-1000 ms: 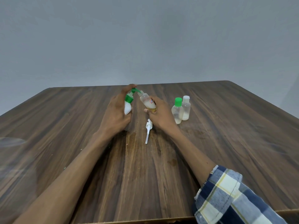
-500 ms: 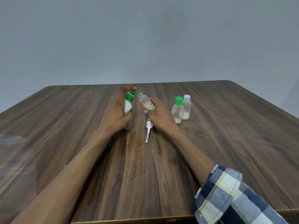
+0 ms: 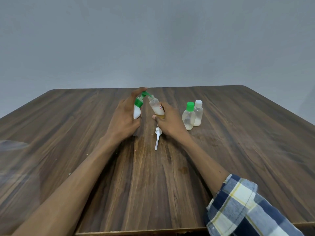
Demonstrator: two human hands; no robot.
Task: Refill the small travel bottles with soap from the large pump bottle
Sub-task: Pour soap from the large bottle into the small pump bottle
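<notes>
My left hand (image 3: 125, 116) grips the white pump bottle (image 3: 137, 112), with a finger resting on top of its green pump head (image 3: 142, 96). The green spout points right, at the open neck of a small clear travel bottle (image 3: 156, 108). That bottle leans left and is partly filled with whitish soap; my right hand (image 3: 169, 121) holds it by its lower half. A white spray-pump cap with a long tube (image 3: 157, 137) lies on the wooden table (image 3: 238, 150) just in front of my right hand.
Two more small bottles stand together right of my right hand: one with a green cap (image 3: 188, 116) and one with a clear flip cap (image 3: 198, 113), each holding some whitish liquid. A grey wall rises behind the table's far edge.
The pump head has risen slightly under my left finger, and the travel bottle stands a little more upright. Both hands stay in nearly the same place.
</notes>
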